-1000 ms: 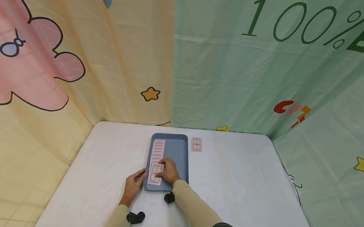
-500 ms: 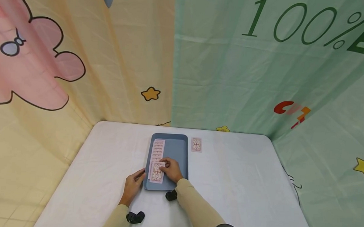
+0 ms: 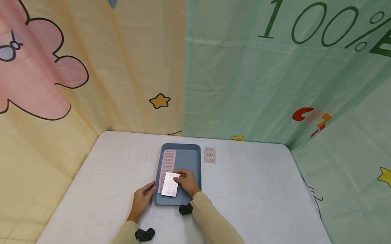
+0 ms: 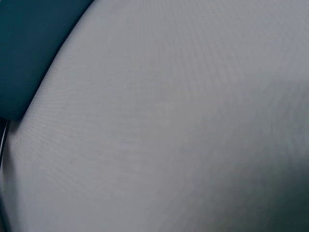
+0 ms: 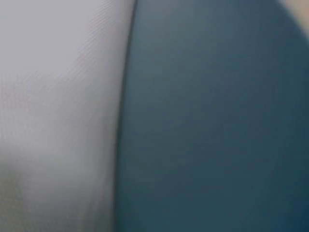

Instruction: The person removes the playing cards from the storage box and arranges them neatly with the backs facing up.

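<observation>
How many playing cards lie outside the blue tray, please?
1: a single playing card lies face down on the table, just right of the tray; none seem hidden.

**Card lifted and turned at the near end of the tray**

The right hand (image 3: 188,182) has drawn slightly right and nearer, and the card (image 3: 170,184) it pinches no longer lies flat on the near end of the card row (image 3: 168,163). A second ago its patterned back was plain; now the card is tilted up off the row and looks pale and glossy. The head camera's view has shifted slightly.
</observation>
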`<state>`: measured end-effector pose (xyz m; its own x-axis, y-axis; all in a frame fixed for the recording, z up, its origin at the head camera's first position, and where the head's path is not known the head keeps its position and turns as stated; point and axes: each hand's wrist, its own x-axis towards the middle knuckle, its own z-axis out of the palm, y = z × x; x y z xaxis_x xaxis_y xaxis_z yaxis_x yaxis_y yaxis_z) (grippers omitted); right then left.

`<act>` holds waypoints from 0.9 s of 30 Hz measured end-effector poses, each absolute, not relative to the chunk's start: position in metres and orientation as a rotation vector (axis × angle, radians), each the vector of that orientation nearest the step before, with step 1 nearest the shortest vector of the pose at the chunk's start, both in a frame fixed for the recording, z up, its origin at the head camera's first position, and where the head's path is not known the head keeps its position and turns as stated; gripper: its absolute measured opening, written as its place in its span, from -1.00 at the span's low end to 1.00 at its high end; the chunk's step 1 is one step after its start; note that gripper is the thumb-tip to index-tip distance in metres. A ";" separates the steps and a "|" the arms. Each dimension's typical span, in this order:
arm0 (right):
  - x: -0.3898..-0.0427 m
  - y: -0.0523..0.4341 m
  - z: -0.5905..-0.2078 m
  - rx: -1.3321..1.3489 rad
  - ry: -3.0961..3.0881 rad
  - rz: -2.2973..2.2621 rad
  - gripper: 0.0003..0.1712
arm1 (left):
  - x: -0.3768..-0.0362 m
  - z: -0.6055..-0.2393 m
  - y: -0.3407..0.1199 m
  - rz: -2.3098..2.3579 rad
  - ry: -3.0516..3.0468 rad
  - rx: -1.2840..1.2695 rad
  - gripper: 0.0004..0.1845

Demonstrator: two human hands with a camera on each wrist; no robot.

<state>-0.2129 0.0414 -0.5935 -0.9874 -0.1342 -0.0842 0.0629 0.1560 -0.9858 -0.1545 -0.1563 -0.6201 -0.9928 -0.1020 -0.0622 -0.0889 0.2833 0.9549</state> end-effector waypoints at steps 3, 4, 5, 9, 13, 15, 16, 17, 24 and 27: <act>-0.213 0.045 -0.589 -0.053 2.228 -1.974 -0.67 | -0.155 -0.621 -0.156 -1.844 -2.516 0.186 -0.61; -0.212 0.047 -0.587 -0.051 2.219 -1.978 -0.66 | -0.154 -0.621 -0.156 -1.836 -2.519 0.187 -0.60; -0.212 0.049 -0.584 -0.041 2.212 -1.978 -0.66 | -0.155 -0.621 -0.156 -1.828 -2.523 0.186 -0.61; -0.214 0.058 -0.577 -0.005 2.210 -1.966 -0.68 | -0.154 -0.621 -0.156 -1.812 -2.537 0.186 -0.60; -0.219 0.070 -0.573 0.017 2.237 -1.976 -0.70 | -0.154 -0.621 -0.156 -1.823 -2.538 0.188 -0.60; -0.222 0.075 -0.570 0.009 2.249 -1.988 -0.70 | -0.155 -0.621 -0.156 -1.828 -2.534 0.192 -0.60; -0.223 0.078 -0.569 -0.003 2.256 -1.992 -0.69 | -0.155 -0.621 -0.156 -1.829 -2.534 0.195 -0.60; -0.225 0.081 -0.568 -0.009 2.257 -1.996 -0.69 | -0.155 -0.621 -0.156 -1.821 -2.540 0.192 -0.61; -0.239 0.105 -0.559 -0.030 2.234 -2.062 -0.61 | -0.156 -0.619 -0.154 -1.844 -2.512 0.228 -0.62; -0.247 0.120 -0.557 0.042 2.221 -2.106 -0.62 | -0.155 -0.620 -0.154 -1.827 -2.531 0.233 -0.62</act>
